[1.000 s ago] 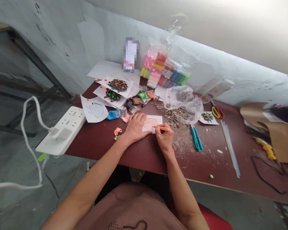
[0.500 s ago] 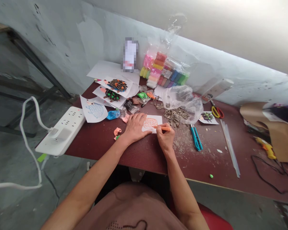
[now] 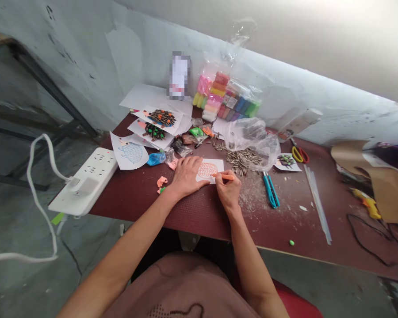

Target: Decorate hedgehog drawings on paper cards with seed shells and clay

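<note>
Under my hands lies a small white paper [image 3: 220, 164] with a rounded orange drawing [image 3: 208, 170] full of short strokes. My left hand [image 3: 187, 176] rests flat on its left part with the fingers spread, covering that side. An orange marker pen [image 3: 226, 177] is gripped in my right hand [image 3: 228, 190], its tip at the lower right of the drawing. Striped sunflower seeds [image 3: 242, 159] lie in a heap just beyond my right hand. Bits of pink clay [image 3: 162, 181] sit to the left of my left hand.
Seed-covered hedgehog pictures [image 3: 162, 118] lie at the back left, near a white power strip [image 3: 86, 181]. Packs of coloured clay [image 3: 230, 99] lean on the wall. To the right are a teal utility knife [image 3: 271, 190], scissors [image 3: 299, 154], glue sticks [image 3: 318, 205] and a yellow glue gun [image 3: 368, 204].
Hardly anything differs. The back end of the marker pen has shifted very slightly left in my right hand; my left hand stays in place on the paper.
</note>
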Tool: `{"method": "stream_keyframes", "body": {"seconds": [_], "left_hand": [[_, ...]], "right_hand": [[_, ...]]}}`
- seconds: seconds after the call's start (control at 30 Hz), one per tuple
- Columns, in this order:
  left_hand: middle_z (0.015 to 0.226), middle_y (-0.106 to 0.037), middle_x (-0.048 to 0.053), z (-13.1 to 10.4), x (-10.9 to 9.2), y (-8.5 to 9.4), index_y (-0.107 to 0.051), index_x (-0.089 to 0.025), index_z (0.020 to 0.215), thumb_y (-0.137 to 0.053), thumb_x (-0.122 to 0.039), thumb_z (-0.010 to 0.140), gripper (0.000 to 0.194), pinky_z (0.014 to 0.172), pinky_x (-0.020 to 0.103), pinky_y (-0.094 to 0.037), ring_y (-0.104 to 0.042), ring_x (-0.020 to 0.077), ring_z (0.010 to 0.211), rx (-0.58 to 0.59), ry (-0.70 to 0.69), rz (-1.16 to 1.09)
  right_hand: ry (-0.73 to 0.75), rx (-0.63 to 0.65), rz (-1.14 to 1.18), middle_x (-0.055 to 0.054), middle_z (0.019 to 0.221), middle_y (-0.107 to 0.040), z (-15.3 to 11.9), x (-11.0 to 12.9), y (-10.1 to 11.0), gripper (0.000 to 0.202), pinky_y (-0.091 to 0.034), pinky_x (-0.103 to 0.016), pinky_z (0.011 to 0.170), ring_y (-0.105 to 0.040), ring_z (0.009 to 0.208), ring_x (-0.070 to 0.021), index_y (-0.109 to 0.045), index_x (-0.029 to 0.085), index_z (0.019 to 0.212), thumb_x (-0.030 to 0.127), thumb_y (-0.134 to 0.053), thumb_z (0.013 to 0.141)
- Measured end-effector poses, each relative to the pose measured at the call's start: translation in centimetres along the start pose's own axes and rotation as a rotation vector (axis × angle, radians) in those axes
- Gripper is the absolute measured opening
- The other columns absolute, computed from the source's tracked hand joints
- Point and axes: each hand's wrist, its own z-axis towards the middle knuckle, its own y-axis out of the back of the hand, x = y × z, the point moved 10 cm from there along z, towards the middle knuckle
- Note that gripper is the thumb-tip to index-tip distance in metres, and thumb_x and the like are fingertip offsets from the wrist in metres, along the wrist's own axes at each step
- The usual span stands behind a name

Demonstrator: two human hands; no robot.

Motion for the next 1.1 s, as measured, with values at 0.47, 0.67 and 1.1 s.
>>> {"method": "stream_keyframes", "body": {"seconds": [0.47,0.67,1.1], "left_hand": [[0.146,-0.056,0.016,0.0,0.1,-0.1,-0.050,-0.015,0.145,-0.072,-0.054,0.083,0.076,0.116,0.051,-0.033,-0.049,0.0349,0.135,-0.002,0.001,0.004],[0.147,-0.055,0.016,0.0,0.1,-0.1,-0.049,-0.016,0.146,-0.074,-0.053,0.082,0.078,0.117,0.051,-0.032,-0.048,0.0346,0.137,0.012,0.008,0.009],[0.148,-0.055,0.016,0.0,0.1,-0.1,-0.050,-0.015,0.145,-0.074,-0.053,0.082,0.077,0.117,0.051,-0.031,-0.048,0.0344,0.136,0.018,0.014,0.005]], "right_hand": [[-0.009,0.002,0.040,-0.003,0.063,-0.068,0.0,0.1,0.1,0.022,-0.043,-0.027,0.058,-0.058,0.055,-0.0154,-0.058,0.022,0.064,0.036,-0.053,0.080],[-0.045,-0.084,0.003,-0.002,0.060,-0.066,0.0,-0.6,1.3,0.023,-0.042,-0.027,0.058,-0.057,0.053,-0.0156,-0.059,0.022,0.064,0.038,-0.053,0.079],[-0.031,-0.053,-0.042,-0.002,0.059,-0.065,0.1,-0.3,0.9,0.022,-0.042,-0.028,0.058,-0.056,0.052,-0.0160,-0.057,0.023,0.064,0.039,-0.052,0.079]]}}
